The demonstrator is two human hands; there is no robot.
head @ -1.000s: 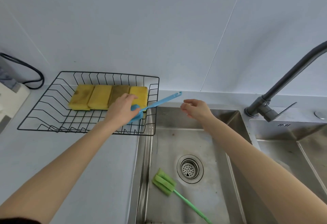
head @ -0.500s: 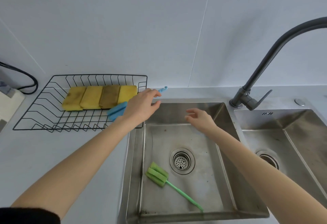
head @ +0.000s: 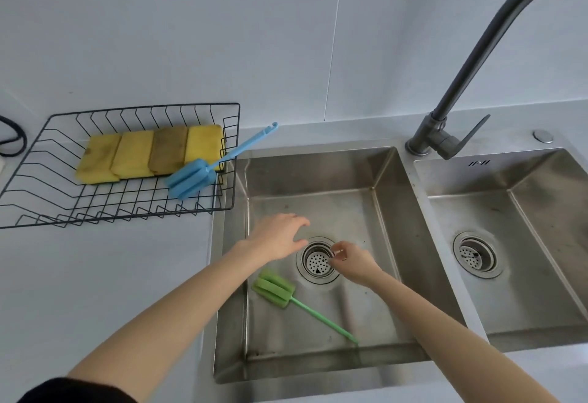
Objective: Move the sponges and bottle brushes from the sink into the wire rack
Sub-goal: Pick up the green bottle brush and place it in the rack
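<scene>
Head view: left hand (head: 280,237) spread empty, right hand (head: 351,261) loosely curled empty, both over sink drain (head: 318,259), positioned for green brush (head: 273,288) beside drain.

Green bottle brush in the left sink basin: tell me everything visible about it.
The green bottle brush has a ribbed, foam-like head of parallel fins and a thin, straight, plastic-looking green handle. It lies flat on the floor of the stainless steel left sink basin, head just left of the round drain strainer, handle running diagonally toward the basin's near right. Neither hand touches it.
</scene>
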